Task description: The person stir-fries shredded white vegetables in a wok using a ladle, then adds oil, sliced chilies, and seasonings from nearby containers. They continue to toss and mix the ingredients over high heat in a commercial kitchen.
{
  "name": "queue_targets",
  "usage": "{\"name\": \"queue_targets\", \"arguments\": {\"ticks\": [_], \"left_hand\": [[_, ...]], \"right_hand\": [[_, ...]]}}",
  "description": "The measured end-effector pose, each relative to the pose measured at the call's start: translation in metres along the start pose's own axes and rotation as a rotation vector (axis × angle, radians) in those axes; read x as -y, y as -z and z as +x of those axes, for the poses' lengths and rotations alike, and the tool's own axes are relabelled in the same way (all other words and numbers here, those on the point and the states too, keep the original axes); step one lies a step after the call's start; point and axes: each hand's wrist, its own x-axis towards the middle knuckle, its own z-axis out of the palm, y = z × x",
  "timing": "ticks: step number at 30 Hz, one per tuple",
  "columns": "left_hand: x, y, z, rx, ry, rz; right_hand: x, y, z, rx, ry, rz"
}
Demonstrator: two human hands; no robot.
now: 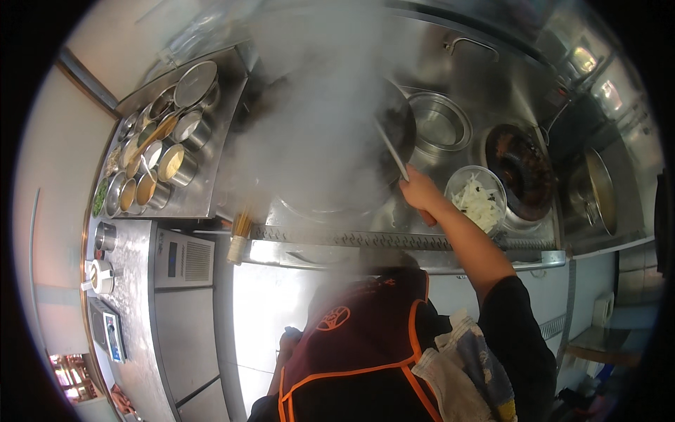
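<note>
My right hand [421, 191] grips the handle of a long metal cooking utensil [391, 149], whose reddish-brown grip end sticks out below my fist. The utensil's far end reaches into a dark wok [403, 118]. Thick steam hides its head and most of the wok, contents included. Right of my wrist stands a metal bowl [449, 185] of sliced white vegetable [479, 204], perhaps onion. My left hand [288, 342] hangs low beside my apron [364, 327], mostly hidden by it. Something small and dark shows at that hand, but I cannot make out whether it is held.
Several metal seasoning pots [179, 166] crowd the left counter, with a strainer [195, 84] behind. A bamboo brush [240, 237] lies at the stove's front edge. Behind the vegetables sits a steel basin [440, 124]; farther right are a dark round burner [519, 171] and another pan [600, 190].
</note>
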Motion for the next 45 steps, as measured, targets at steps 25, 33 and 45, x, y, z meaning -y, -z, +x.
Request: {"name": "queue_targets", "arguments": {"ticks": [25, 33, 45], "left_hand": [[-0.026, 0.009, -0.003, -0.026, -0.006, 0.209], [0.008, -0.002, -0.002, 0.018, 0.095, 0.261], [-0.019, 0.009, -0.006, 0.042, 0.03, 0.32]], "right_hand": [[0.007, 0.001, -0.032, 0.729, -0.237, 0.475], [0.023, 0.009, -0.053, 0.357, 0.158, 0.374], [0.03, 0.005, -0.055, 0.84, -0.266, 0.652]]}}
